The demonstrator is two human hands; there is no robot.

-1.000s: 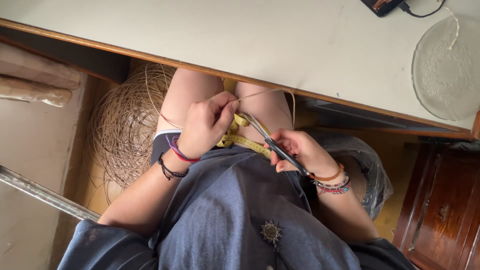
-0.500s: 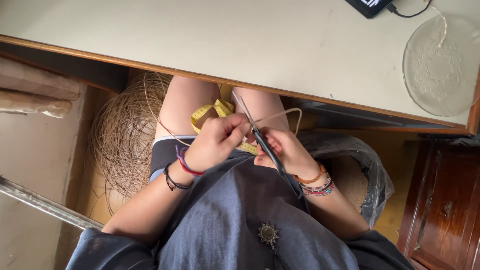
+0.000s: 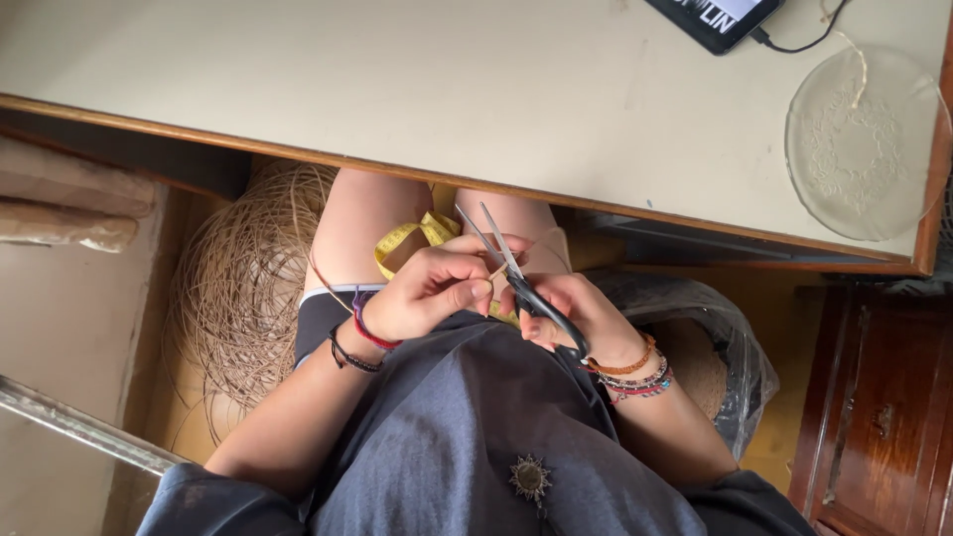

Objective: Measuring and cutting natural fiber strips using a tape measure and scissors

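Gripping black-handled scissors (image 3: 516, 273) with blades parted, the right hand (image 3: 571, 313) works just beside the left hand (image 3: 427, 293), whose fingers pinch a thin tan strand (image 3: 496, 270) at the blades. A yellow tape (image 3: 407, 238) lies across the lap, under the table (image 3: 397, 89); a cane coil (image 3: 248, 278) sits on the floor.

The left hand (image 3: 432, 293) and the right hand (image 3: 576, 313) are meeting over the lap, near the table (image 3: 397, 89) edge, with the scissors (image 3: 516, 278) sitting in the right hand, blades pointing far-left. A measuring tape (image 3: 407, 238) is lying across the thighs just beyond them. A coil of cane (image 3: 248, 288) is resting on the floor to the left, a plastic bag (image 3: 715, 337) to the right. On the table's far right, a glass plate (image 3: 859, 144) is lying beside a tablet (image 3: 715, 18).
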